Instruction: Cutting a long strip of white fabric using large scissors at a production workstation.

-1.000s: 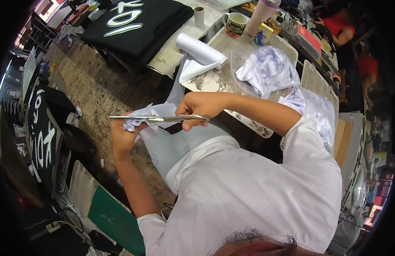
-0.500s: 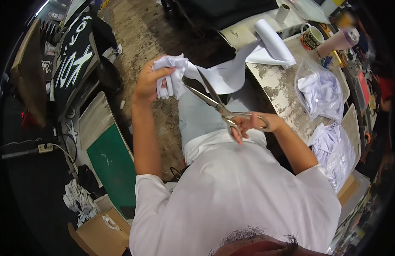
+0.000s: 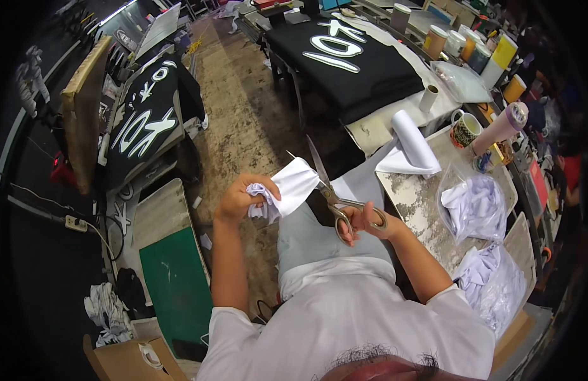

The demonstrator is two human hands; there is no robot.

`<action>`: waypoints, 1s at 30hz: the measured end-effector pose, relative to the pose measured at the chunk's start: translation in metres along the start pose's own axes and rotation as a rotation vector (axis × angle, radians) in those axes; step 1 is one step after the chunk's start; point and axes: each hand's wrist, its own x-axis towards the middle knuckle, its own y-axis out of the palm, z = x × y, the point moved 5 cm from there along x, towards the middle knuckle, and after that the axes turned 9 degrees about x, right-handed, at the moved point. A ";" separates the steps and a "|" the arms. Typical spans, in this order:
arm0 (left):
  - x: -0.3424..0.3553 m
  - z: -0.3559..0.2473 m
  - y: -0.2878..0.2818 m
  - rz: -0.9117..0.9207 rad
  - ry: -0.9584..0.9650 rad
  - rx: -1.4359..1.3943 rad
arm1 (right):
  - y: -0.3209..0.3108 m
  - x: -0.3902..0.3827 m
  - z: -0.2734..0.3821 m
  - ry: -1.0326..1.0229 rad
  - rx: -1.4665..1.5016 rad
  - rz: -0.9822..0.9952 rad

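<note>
My left hand (image 3: 233, 202) grips bunched white fabric (image 3: 289, 189), whose smoother end sticks up to the right against the scissors. In my right hand (image 3: 373, 225) are metal scissors (image 3: 332, 200), fingers in the handle loops, blades spread and pointing forward at the fabric. Whether the fabric is between both blades is hard to tell. Behind the scissors a white strip (image 3: 360, 184) runs toward a loose white roll (image 3: 405, 141) lying on the stained worktable (image 3: 405, 203) to my right. Two clear bags of white cloth (image 3: 475, 209) rest on that right side, below the roll.
Black printed fabric lies on stations at left (image 3: 135, 127) and ahead (image 3: 344, 76). A mug (image 3: 462, 130), a pink tumbler (image 3: 497, 130) and a cardboard tube (image 3: 428, 98) stand at right. A green-covered board (image 3: 173, 286), a cardboard box (image 3: 125, 362) and cables are at lower left.
Since half a second ago my left hand has moved down with the fabric, whose end now stands out beside the blades. The scissors point more upward. The view has shifted to show more ahead.
</note>
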 end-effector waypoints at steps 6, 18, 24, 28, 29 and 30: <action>0.001 0.013 0.004 -0.003 -0.038 -0.051 | 0.004 -0.003 0.044 -0.050 -0.319 -0.094; 0.023 0.036 0.020 -0.068 0.040 -0.344 | -0.017 -0.019 0.063 -0.130 -0.405 -0.184; 0.018 0.076 0.011 -0.344 -0.013 -0.443 | -0.017 -0.027 0.066 -0.104 -0.468 -0.212; 0.025 0.062 0.010 -0.336 0.056 -0.416 | -0.021 -0.031 0.060 -0.087 -0.494 -0.224; 0.028 0.054 0.014 -0.314 0.069 -0.348 | -0.020 -0.031 0.060 -0.081 -0.491 -0.221; 0.033 0.047 0.018 -0.385 0.059 -0.368 | -0.018 -0.030 0.060 -0.076 -0.489 -0.220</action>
